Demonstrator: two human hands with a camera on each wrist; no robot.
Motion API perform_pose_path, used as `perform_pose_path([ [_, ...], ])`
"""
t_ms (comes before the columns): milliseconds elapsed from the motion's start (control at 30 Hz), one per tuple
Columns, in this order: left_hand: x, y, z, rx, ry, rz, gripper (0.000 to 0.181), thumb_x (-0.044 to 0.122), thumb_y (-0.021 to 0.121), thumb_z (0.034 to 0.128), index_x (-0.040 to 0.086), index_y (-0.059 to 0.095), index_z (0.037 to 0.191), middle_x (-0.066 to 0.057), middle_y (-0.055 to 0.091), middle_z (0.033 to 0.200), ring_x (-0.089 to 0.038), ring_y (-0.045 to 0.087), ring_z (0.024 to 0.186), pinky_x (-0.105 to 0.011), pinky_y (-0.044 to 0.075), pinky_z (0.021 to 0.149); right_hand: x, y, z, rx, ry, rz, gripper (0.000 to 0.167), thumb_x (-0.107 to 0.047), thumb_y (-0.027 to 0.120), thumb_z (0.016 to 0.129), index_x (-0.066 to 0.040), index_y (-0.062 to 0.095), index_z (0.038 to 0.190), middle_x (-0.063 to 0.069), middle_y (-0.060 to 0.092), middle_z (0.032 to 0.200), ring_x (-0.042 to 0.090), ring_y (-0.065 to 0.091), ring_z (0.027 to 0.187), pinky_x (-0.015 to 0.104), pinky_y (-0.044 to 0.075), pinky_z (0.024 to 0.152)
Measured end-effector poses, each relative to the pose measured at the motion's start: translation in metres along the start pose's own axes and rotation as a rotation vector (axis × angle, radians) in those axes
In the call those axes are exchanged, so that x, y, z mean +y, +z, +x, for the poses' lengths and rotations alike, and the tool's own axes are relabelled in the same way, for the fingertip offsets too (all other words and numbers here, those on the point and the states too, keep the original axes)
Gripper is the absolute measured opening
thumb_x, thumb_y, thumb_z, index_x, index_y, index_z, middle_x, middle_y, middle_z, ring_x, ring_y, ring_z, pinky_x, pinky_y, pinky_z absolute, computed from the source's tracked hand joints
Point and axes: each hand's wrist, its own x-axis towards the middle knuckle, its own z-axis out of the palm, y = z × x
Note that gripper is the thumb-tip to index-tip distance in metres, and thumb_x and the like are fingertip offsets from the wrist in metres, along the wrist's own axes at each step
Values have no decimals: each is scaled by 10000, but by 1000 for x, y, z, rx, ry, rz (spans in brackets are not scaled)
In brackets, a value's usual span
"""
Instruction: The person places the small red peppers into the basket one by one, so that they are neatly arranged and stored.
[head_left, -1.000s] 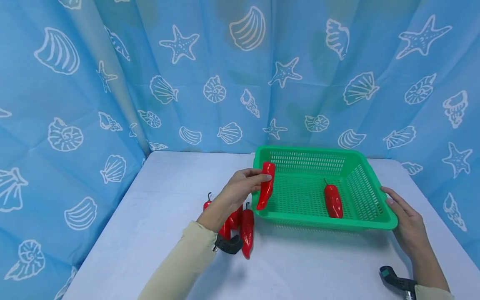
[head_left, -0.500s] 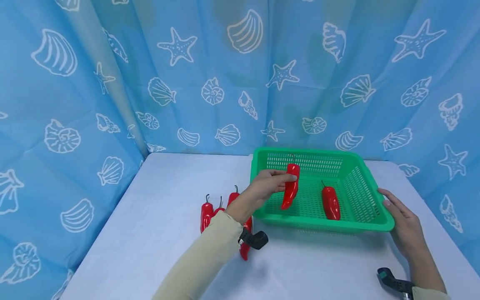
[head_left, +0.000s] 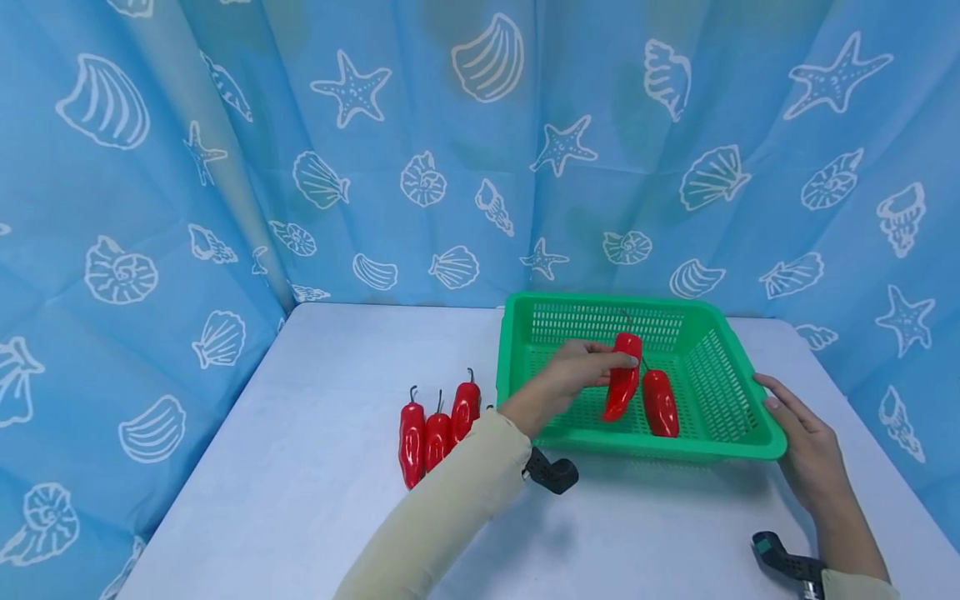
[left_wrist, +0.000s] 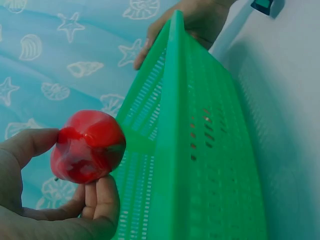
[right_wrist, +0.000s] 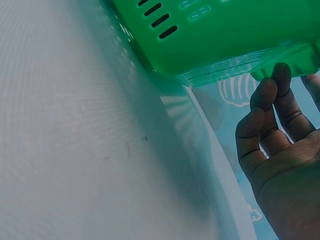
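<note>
My left hand [head_left: 573, 375] pinches a red chili pepper [head_left: 620, 398] between thumb and fingers, over the green basket [head_left: 675, 447]. In the left wrist view the held pepper [left_wrist: 90, 147] shows end-on, with the basket wall beside it. Another red chili pepper [head_left: 661, 404] lies on the basket floor, just right of the held one. My right hand [head_left: 813, 454] holds the basket's right rim; in the right wrist view its curled fingers [right_wrist: 272, 107] meet the underside of that rim.
Several red peppers [head_left: 412, 442] lie on the white table [head_left: 322, 400] left of the basket, partly hidden by my left sleeve. A blue curtain [head_left: 480, 150] with shell prints stands behind the table and along its left side.
My left hand has carried the pepper rightward from the basket's left rim to beside the pepper inside. Peppers behind the left arm have come into view. The right hand stays at the rim.
</note>
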Motion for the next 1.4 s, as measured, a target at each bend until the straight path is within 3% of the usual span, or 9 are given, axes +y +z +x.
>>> perform_pose_path([
  [433,-3,39,14,35,-76,-29,318,192,804,842,30,621,1046,-42,626,922,-243,631,862,-464,502,961,-1,-3,1,5,-2,-21,478,-357,562,1027,-262,495,1491,-139,524,1330,-28,650,915,124,526,712],
  [633,-3,49,19,59,-77,51,308,204,807,841,50,607,1018,-20,609,914,-220,592,867,-466,527,917,0,0,0,1,-1,-27,485,-351,555,1031,-252,482,1500,-120,471,1437,-46,624,1001,123,527,741],
  [800,-2,57,24,82,-111,73,311,235,821,832,67,613,989,-11,610,903,-211,599,861,-457,511,924,-1,2,0,15,10,-22,483,-357,556,1030,-262,484,1498,-106,460,1455,-43,633,982,126,529,728],
  [1033,-5,65,28,101,-160,59,385,310,800,850,43,655,1086,-45,668,962,-253,659,955,-452,497,973,2,6,-2,11,4,-21,481,-349,546,1036,-250,479,1502,-169,522,1345,-25,664,923,144,543,709],
  [1200,-6,68,25,81,-138,-10,401,307,730,914,-17,667,1142,-99,706,1004,-265,700,1012,-442,448,1053,1,5,-2,29,25,-46,489,-376,550,1030,-273,477,1502,-167,533,1310,-24,664,923,155,550,717],
  [1400,-4,67,19,44,-84,-80,313,234,698,938,-42,670,1084,-134,698,985,-277,702,990,-412,507,988,-2,2,-2,32,19,-64,497,-391,555,1024,-270,481,1500,-99,488,1435,-44,644,970,145,544,735],
])
